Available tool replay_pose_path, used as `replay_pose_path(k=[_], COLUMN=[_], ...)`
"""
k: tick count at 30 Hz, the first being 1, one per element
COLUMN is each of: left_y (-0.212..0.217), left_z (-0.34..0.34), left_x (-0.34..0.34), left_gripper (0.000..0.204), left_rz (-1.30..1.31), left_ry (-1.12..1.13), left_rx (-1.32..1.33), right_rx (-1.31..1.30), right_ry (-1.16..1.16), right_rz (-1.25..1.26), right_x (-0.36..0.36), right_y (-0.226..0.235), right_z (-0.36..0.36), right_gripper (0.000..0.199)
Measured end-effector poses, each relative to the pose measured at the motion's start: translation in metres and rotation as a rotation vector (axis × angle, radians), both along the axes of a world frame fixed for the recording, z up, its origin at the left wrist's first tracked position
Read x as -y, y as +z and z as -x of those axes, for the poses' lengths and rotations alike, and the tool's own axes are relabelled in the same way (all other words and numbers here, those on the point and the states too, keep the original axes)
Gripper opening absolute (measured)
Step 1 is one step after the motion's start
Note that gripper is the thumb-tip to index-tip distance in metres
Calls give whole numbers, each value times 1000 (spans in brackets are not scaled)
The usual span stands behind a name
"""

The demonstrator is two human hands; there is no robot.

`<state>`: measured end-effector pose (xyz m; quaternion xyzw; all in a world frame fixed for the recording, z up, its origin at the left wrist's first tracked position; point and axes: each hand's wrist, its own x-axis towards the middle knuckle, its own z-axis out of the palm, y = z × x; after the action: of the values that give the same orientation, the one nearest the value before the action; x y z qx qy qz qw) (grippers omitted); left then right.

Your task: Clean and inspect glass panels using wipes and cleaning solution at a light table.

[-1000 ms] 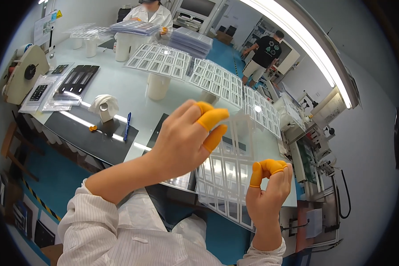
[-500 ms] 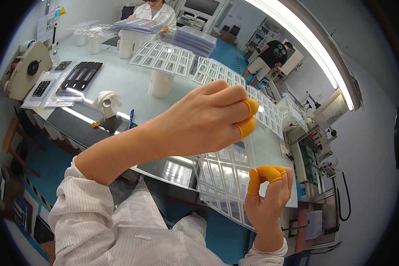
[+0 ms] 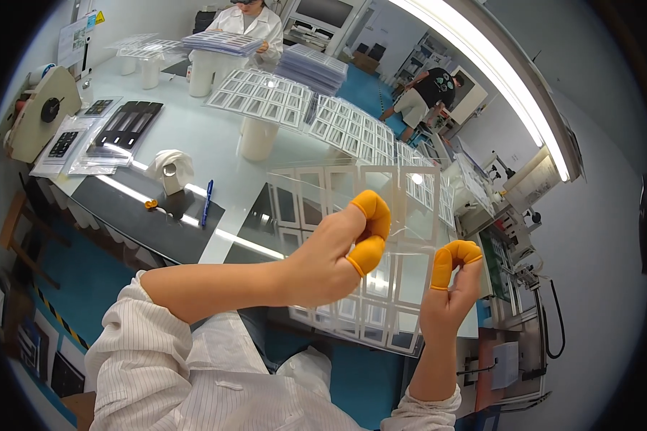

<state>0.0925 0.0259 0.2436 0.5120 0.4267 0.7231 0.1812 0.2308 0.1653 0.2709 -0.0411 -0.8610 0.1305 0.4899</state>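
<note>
My left hand [image 3: 334, 255], with orange finger cots on thumb and forefinger, pinches a clear plastic tray [image 3: 316, 197] of rectangular pockets and holds it raised and tilted in front of me. My right hand [image 3: 449, 291], also in orange cots, is pinched shut at the tray's lower right edge. Under both hands lies a flat stack of similar pocket trays [image 3: 381, 323] at the table's near edge. A white striped sleeve covers my left upper arm.
More pocket trays [image 3: 266, 100] rest on white cups [image 3: 259, 140]. A blue pen [image 3: 207, 202], a white tape roll [image 3: 170, 171], black trays [image 3: 126, 123] and a reel [image 3: 42, 115] lie left. A person in white [image 3: 250, 21] works behind; another [image 3: 430, 90] bends far right by machines [image 3: 514, 248].
My left hand has come down and back toward me from the far trays, now with the clear tray pinched and lifted. My right hand has stayed pinched in the same place.
</note>
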Motion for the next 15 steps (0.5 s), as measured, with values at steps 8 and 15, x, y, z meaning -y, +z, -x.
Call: replay_pose_path(k=[8,15], left_y=[-20,-146], left_z=[16,50], left_x=[18,103], left_gripper=[24,28], left_rz=[225,908], left_ry=[143,-242], left_rx=[-228,151], right_rx=[-69,-595], right_ry=[140,130], right_rz=[306,491], right_x=[-29,-94], right_y=[-5,62], right_z=[9,-24], right_gripper=[8,11])
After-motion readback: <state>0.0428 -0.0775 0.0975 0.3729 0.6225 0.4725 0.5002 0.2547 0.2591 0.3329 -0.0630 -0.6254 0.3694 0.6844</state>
